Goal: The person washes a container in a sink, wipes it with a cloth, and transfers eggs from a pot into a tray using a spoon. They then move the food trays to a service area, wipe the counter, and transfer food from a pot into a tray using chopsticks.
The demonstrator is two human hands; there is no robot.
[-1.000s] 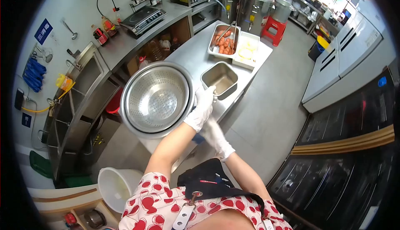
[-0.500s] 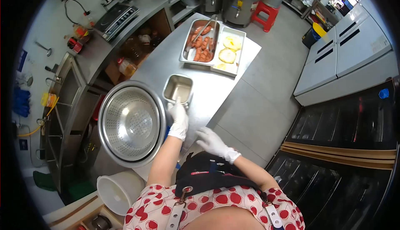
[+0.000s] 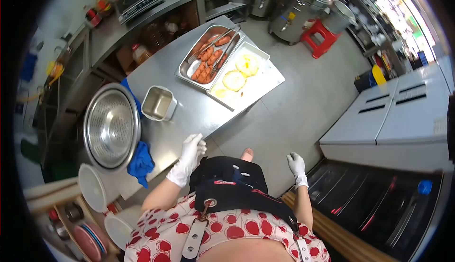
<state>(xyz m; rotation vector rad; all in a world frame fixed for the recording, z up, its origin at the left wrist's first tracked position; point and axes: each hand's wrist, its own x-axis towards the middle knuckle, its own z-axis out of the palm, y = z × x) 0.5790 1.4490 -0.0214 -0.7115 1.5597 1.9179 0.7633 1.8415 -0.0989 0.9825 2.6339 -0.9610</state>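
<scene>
My left hand (image 3: 191, 152), in a white glove, hovers by the near edge of the steel table (image 3: 187, 108), its fingers curled together around nothing. Over the floor to the right hangs my right hand (image 3: 296, 165), also gloved and empty, fingers loosely bent and slightly apart. An empty square metal container (image 3: 159, 103) stands on the table, ahead and left of my left hand. Farther back, a steel tray (image 3: 182, 73) holds scored sausages (image 3: 207, 55) and tongs. Beside it, a white tray (image 3: 262, 53) bears round yellow pieces (image 3: 234, 80).
A perforated steel bowl (image 3: 110, 128) sits at the table's left, with a blue cloth (image 3: 141, 164) near it. White buckets (image 3: 92, 186) stand at lower left. A red stool (image 3: 318, 40) carries a pot. A white cabinet (image 3: 360, 124) and a dark glass-fronted unit (image 3: 350, 191) line the right.
My left hand has drawn back from the square container, and my right hand has moved out to the right. The view has turned, and the container is now farther from my hands.
</scene>
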